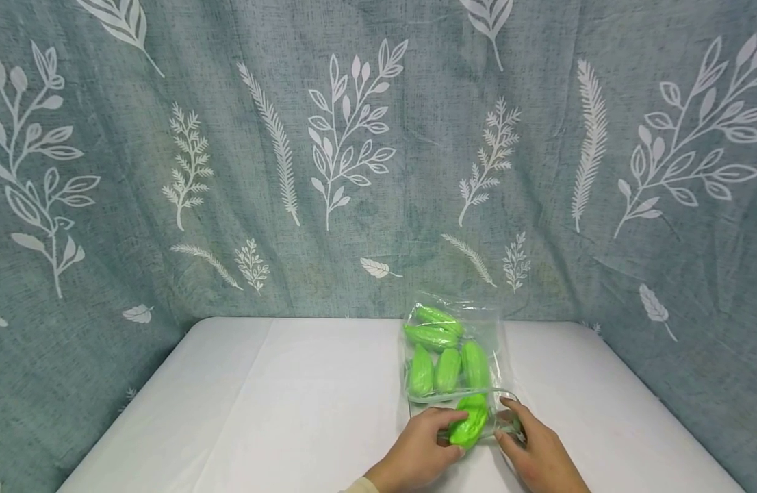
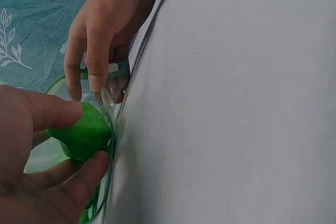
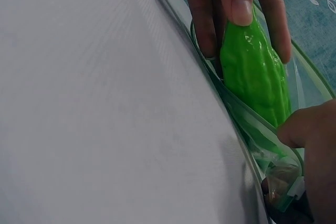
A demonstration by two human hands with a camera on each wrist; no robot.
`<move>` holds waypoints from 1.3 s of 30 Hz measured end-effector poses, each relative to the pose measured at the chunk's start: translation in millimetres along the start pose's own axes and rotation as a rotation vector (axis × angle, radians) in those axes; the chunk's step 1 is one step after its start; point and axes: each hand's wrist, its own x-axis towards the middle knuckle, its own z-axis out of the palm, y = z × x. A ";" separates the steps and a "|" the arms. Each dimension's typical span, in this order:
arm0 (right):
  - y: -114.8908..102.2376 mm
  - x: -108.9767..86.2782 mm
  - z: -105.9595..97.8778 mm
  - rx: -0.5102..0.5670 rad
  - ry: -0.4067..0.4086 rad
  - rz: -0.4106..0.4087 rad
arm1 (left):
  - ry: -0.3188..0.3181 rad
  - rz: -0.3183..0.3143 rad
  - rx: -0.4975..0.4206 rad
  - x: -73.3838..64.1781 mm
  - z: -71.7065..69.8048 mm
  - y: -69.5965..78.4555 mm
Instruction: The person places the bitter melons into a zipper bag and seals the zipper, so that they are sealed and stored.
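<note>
A bright green, bumpy bitter melon [image 1: 471, 426] lies at the mouth of a clear zip bag [image 1: 484, 320], its far end inside. My left hand [image 1: 420, 444] grips its near end between thumb and fingers, as the right wrist view also shows on the ridged bitter melon [image 3: 255, 80]. At the bag's right corner my right hand [image 1: 536, 444] pinches the green-edged opening, near a whitish slider [image 3: 297, 186]. Several more green bitter melons [image 1: 447, 370] lie flat within the bag. Its mouth gapes toward me, and some of my right fingertips are hidden behind the plastic.
The bag lies on a table with a white cloth [image 1: 280, 397], right of the middle and reaching the far edge. A grey-green curtain [image 1: 354, 150] with white leaf prints hangs behind the table and along both sides.
</note>
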 end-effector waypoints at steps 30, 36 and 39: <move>-3.3 -3.5 0.3 -0.083 0.158 -0.101 | 0.039 -0.007 0.126 11.1 7.5 -2.8; -5.1 -5.0 -1.0 -0.123 0.180 -0.080 | 0.034 -0.002 0.160 10.0 7.8 -0.3; -5.6 -4.6 -2.3 -0.120 0.152 -0.051 | 0.033 -0.003 0.168 9.9 8.4 0.3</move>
